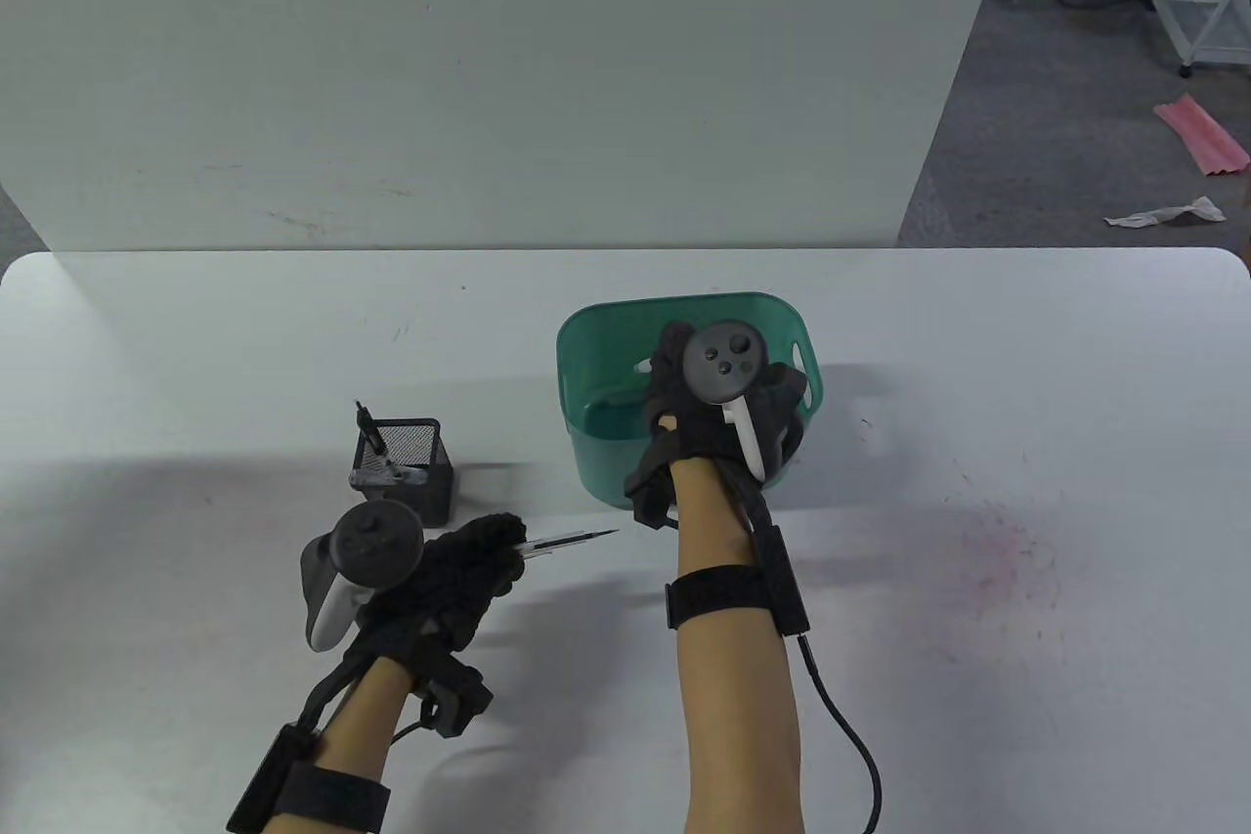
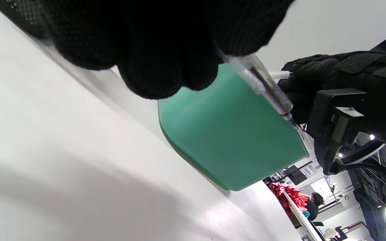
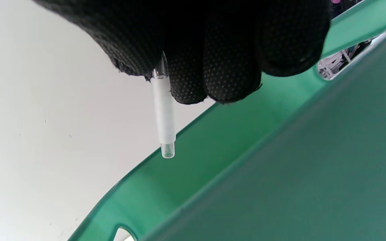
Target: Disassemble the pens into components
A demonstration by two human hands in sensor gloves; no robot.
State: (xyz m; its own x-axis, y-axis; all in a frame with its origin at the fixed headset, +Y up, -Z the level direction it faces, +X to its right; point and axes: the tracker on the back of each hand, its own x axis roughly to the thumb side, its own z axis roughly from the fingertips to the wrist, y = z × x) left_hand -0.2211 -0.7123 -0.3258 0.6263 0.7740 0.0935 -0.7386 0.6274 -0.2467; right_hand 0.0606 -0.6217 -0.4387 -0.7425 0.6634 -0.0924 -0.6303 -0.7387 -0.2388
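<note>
Bright, even overhead light leaves the white table (image 1: 1026,365) close to glare and lays soft grey shadows below both hands, while in the wrist views the black gloved fingers (image 3: 230,67) sit near-silhouetted and blurred, the background beyond them soft.

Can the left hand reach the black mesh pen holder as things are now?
Probably yes for reach: the black mesh pen holder stands just beyond the left hand with bare white table between. But its fingers already hold a clear pen part with a spring and tip, so they are not free to grip it.
</note>
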